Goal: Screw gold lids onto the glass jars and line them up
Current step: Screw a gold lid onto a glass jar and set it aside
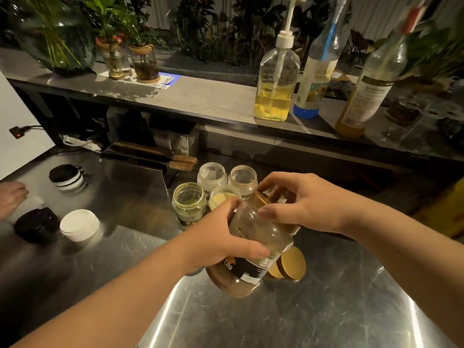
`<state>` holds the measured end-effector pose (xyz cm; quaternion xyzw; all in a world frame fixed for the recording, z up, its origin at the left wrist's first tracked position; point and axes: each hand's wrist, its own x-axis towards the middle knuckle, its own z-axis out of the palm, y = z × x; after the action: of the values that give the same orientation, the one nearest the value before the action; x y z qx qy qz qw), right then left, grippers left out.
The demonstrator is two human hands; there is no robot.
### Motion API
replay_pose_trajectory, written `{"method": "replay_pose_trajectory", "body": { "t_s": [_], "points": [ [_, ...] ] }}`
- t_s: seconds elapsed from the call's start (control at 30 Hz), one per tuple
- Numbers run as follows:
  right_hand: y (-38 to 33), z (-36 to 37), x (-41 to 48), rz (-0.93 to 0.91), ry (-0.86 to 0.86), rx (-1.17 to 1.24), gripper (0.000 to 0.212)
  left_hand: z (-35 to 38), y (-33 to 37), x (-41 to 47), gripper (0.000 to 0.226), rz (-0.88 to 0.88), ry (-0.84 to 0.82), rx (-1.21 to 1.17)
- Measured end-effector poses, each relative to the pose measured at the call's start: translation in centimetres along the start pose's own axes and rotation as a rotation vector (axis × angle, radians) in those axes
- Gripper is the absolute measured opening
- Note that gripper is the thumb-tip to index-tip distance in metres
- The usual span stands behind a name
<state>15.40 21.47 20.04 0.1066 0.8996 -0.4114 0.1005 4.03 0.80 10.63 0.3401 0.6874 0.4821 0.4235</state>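
A large clear glass jar [256, 237] with a black label is tilted above the steel counter, its mouth pointing away from me. My left hand [218, 239] grips its body. My right hand [298, 204] wraps a gold lid [261, 198] that sits on the jar's mouth. Under the jar, two more gold lids [292, 263] lie on the counter. Behind the hands stand several open jars: a green-tinted one [188, 203], one with a yellowish inside [222, 198], and two clear ones [212, 175] [243, 177].
A white lid [79, 224] and two black lids [36, 224] [65, 175] lie at the left, near another person's hand [11, 197]. A knife block [140, 159] stands behind. Pump bottles [276, 79] and plants sit on the raised shelf [200, 96].
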Motion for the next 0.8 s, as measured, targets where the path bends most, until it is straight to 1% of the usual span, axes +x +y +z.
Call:
{"method": "replay_pose_trajectory", "body": {
  "t_s": [0.07, 0.13, 0.2, 0.23, 0.27, 0.3, 0.37, 0.4, 0.47, 0.53, 0.63, 0.7, 0.73, 0.8],
  "points": [
    [-0.3, 0.9, 0.5, 0.140, 0.074, -0.162, 0.059, 0.7, 0.4, 0.3, 0.102, 0.014, 0.087, 0.175],
    [-0.5, 1.7, 1.0, 0.249, 0.118, -0.292, 0.078, 1.4, 0.6, 0.6, 0.107, 0.028, 0.157, 0.300],
    [-0.6, 1.6, 0.9, 0.334, 0.084, -0.315, 0.095, 1.7, 0.6, 1.0, 0.106, 0.033, 0.179, 0.348],
    [-0.5, 1.1, 0.7, 0.336, 0.044, -0.284, 0.098, 1.6, 0.6, 1.1, 0.103, 0.029, 0.165, 0.333],
    [-0.2, 0.5, 0.4, 0.296, -0.002, -0.223, 0.097, 1.3, 0.6, 1.2, 0.099, 0.019, 0.144, 0.290],
    [0.1, -0.2, 0.0, 0.212, -0.039, -0.144, 0.092, 0.9, 0.7, 1.1, 0.095, 0.006, 0.113, 0.227],
    [0.6, -1.2, -1.2, -0.010, -0.058, -0.024, 0.077, 0.2, 0.8, 1.0, 0.094, -0.026, 0.033, 0.056],
    [0.9, -1.4, -1.7, -0.120, -0.044, -0.011, 0.072, -0.1, 0.7, 0.9, 0.098, -0.043, -0.007, -0.038],
    [1.4, -1.2, -2.5, -0.309, 0.006, -0.074, 0.068, -0.4, 0.4, 0.7, 0.107, -0.069, -0.095, -0.222],
    [1.4, -0.7, -2.9, -0.429, 0.022, -0.151, 0.066, -0.5, 0.1, 0.6, 0.119, -0.090, -0.187, -0.357],
    [1.1, -0.1, -3.1, -0.486, 0.071, -0.308, 0.058, -0.6, 0.3, 0.5, 0.116, -0.060, -0.348, -0.435],
    [1.0, 0.2, -2.9, -0.484, 0.127, -0.421, 0.055, -0.3, 0.7, 0.6, 0.107, -0.042, -0.406, -0.391],
    [1.1, 0.3, -2.8, -0.461, 0.143, -0.443, 0.055, -0.1, 0.8, 0.8, 0.099, -0.036, -0.396, -0.348],
    [1.3, 0.6, -2.4, -0.345, 0.169, -0.434, 0.058, 0.4, 0.9, 1.4, 0.087, -0.045, -0.287, -0.241]
  ]
}}
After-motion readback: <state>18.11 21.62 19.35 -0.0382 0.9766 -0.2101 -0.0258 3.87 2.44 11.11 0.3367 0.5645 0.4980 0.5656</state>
